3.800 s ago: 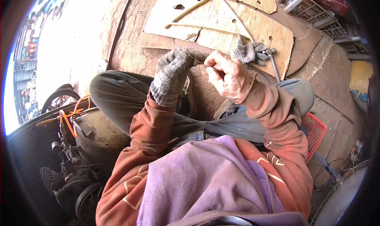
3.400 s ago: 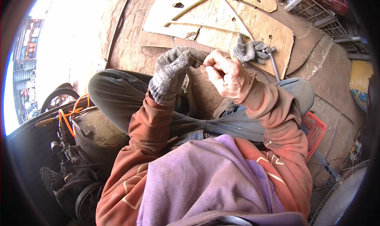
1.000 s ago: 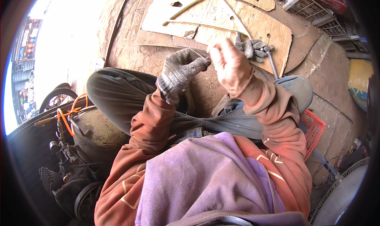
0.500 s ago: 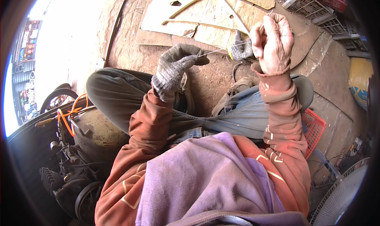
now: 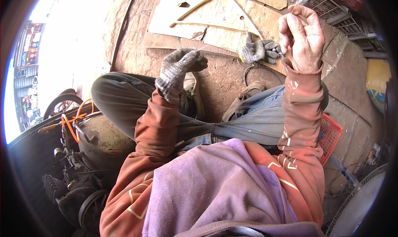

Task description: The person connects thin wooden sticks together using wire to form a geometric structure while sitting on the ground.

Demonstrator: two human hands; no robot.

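My left hand [image 5: 178, 71] wears a grey knit glove. Its fingers are closed in a pinch, and a short stretch of thin pale strand [image 5: 203, 47] shows at the fingertips. Whether it is thread or wire I cannot tell. Bare and raised at the upper right, my right hand [image 5: 304, 40] has thumb and fingers pressed together; what they pinch is too fine to make out. Between the hands, at the cardboard's near edge, lies a loose grey knit glove [image 5: 258, 51]. Long thin strips [image 5: 211, 25] form an angled shape on the flattened cardboard [image 5: 166, 17].
Plastic crates [image 5: 327, 8] stand at the upper right, and a red basket [image 5: 331, 137] sits beside my right thigh. A fan [image 5: 358, 208] is at the lower right. On my left are a rusty tank [image 5: 103, 133] with an orange hose [image 5: 68, 123] and machine parts.
My right hand has moved up and right, away from the left, uncovering more of the loose glove. My left hand has shifted slightly left. The strand seen stretched between them now shows only near my left fingers.
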